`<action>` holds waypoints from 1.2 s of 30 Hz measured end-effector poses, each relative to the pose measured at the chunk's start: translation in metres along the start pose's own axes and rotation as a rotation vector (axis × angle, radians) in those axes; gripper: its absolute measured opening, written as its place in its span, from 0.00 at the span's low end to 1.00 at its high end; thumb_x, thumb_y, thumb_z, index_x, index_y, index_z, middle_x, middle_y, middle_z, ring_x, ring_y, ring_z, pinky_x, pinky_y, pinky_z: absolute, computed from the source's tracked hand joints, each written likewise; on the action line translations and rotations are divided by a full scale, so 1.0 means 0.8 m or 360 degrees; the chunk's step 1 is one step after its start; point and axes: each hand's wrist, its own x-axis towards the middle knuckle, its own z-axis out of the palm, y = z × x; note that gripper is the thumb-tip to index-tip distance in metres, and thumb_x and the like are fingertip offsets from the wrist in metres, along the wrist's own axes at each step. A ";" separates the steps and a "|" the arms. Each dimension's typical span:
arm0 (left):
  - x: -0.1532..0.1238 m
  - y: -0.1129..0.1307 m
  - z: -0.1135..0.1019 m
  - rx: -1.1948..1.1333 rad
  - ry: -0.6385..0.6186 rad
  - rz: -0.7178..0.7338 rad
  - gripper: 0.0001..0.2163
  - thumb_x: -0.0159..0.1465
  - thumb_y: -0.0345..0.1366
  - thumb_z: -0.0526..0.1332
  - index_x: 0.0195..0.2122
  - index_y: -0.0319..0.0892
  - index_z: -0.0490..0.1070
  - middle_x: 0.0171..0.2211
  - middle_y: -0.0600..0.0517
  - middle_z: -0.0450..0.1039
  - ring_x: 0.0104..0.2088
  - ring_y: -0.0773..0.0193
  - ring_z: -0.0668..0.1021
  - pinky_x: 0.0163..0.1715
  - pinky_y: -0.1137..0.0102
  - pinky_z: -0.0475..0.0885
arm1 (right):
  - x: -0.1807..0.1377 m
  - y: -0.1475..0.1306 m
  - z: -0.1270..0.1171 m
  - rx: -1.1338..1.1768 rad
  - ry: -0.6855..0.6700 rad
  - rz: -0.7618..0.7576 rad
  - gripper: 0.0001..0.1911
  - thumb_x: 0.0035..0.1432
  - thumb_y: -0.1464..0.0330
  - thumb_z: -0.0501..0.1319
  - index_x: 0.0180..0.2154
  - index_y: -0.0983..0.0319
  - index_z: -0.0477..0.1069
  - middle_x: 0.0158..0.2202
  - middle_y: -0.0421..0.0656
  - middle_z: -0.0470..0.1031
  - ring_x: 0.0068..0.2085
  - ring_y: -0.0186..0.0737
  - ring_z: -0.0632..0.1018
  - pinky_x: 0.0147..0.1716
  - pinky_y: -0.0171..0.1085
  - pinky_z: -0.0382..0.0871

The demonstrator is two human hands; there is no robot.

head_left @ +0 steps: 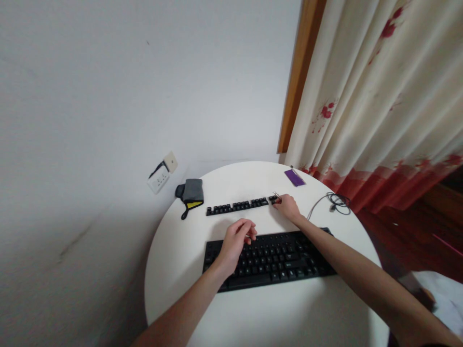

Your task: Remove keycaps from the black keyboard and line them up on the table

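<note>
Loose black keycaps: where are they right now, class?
In the head view, the loose black keycaps lie in a row beyond the keyboard on the white table, their right end at the right hand.

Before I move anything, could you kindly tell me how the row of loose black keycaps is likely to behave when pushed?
The row of keycaps would probably separate rather than slide as one, since gaps divide it. Each piece looks light, being small beside the keyboard. Their blocky shapes suggest sliding on the smooth-looking table rather than rolling.
</note>
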 end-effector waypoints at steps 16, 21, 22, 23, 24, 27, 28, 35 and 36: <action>0.001 0.000 -0.002 0.0008 -0.0030 -0.0013 0.13 0.60 0.44 0.63 0.32 0.38 0.72 0.27 0.50 0.72 0.27 0.67 0.72 0.25 0.73 0.62 | 0.006 -0.001 0.000 0.0058 0.0012 -0.0036 0.08 0.51 0.69 0.66 0.35 0.64 0.81 0.33 0.49 0.81 0.35 0.43 0.80 0.32 0.33 0.65; 0.001 0.002 -0.002 0.0007 -0.0023 0.0005 0.13 0.61 0.45 0.62 0.32 0.38 0.72 0.28 0.51 0.71 0.27 0.68 0.72 0.24 0.73 0.62 | 0.030 0.012 -0.031 0.0060 0.0104 -0.0056 0.12 0.58 0.67 0.61 0.39 0.66 0.79 0.37 0.51 0.81 0.40 0.44 0.79 0.36 0.33 0.65; 0.001 0.002 -0.003 0.0005 -0.0017 0.0008 0.13 0.61 0.45 0.62 0.32 0.38 0.72 0.28 0.51 0.71 0.27 0.68 0.72 0.24 0.73 0.62 | 0.036 0.015 -0.037 0.0057 0.0120 -0.0067 0.13 0.60 0.66 0.59 0.40 0.67 0.79 0.39 0.53 0.81 0.41 0.45 0.79 0.37 0.33 0.65; 0.001 0.002 -0.003 0.0005 -0.0012 0.0010 0.13 0.60 0.45 0.63 0.32 0.38 0.72 0.28 0.51 0.71 0.27 0.68 0.72 0.24 0.73 0.61 | 0.043 0.018 -0.041 0.0055 0.0123 -0.0082 0.15 0.62 0.66 0.57 0.41 0.68 0.79 0.40 0.53 0.80 0.42 0.45 0.79 0.38 0.34 0.65; 0.002 0.001 -0.003 0.0007 -0.0011 0.0009 0.13 0.60 0.46 0.63 0.32 0.38 0.73 0.28 0.50 0.71 0.27 0.68 0.72 0.24 0.73 0.61 | 0.050 0.020 -0.044 0.0056 0.0111 -0.0104 0.16 0.64 0.65 0.56 0.41 0.68 0.78 0.40 0.54 0.80 0.42 0.45 0.79 0.38 0.34 0.65; 0.003 -0.001 -0.004 0.0024 -0.0021 0.0002 0.13 0.60 0.45 0.63 0.32 0.38 0.73 0.28 0.51 0.71 0.26 0.68 0.71 0.23 0.74 0.61 | 0.065 0.023 -0.042 0.0074 0.0012 -0.0202 0.18 0.66 0.64 0.54 0.42 0.68 0.79 0.39 0.51 0.81 0.40 0.43 0.79 0.38 0.33 0.66; 0.003 -0.003 -0.004 0.0028 -0.0020 -0.0001 0.13 0.60 0.45 0.63 0.32 0.38 0.72 0.27 0.51 0.71 0.26 0.68 0.71 0.23 0.74 0.61 | 0.068 0.023 -0.039 0.0082 -0.0030 -0.0242 0.18 0.66 0.65 0.54 0.42 0.67 0.79 0.39 0.50 0.81 0.40 0.42 0.79 0.38 0.32 0.66; 0.008 -0.004 -0.006 0.0042 0.0007 -0.0004 0.13 0.61 0.44 0.62 0.32 0.38 0.71 0.27 0.51 0.71 0.26 0.68 0.71 0.23 0.74 0.61 | 0.075 0.022 -0.024 0.0111 -0.0218 -0.0471 0.19 0.66 0.65 0.53 0.40 0.65 0.81 0.38 0.46 0.82 0.39 0.41 0.79 0.40 0.31 0.67; 0.008 -0.003 -0.006 0.0046 0.0003 -0.0001 0.13 0.61 0.44 0.61 0.32 0.38 0.71 0.28 0.50 0.71 0.26 0.68 0.71 0.23 0.74 0.61 | 0.074 0.023 -0.023 0.0106 -0.0224 -0.0488 0.19 0.66 0.65 0.53 0.40 0.65 0.81 0.38 0.47 0.82 0.39 0.41 0.79 0.40 0.31 0.66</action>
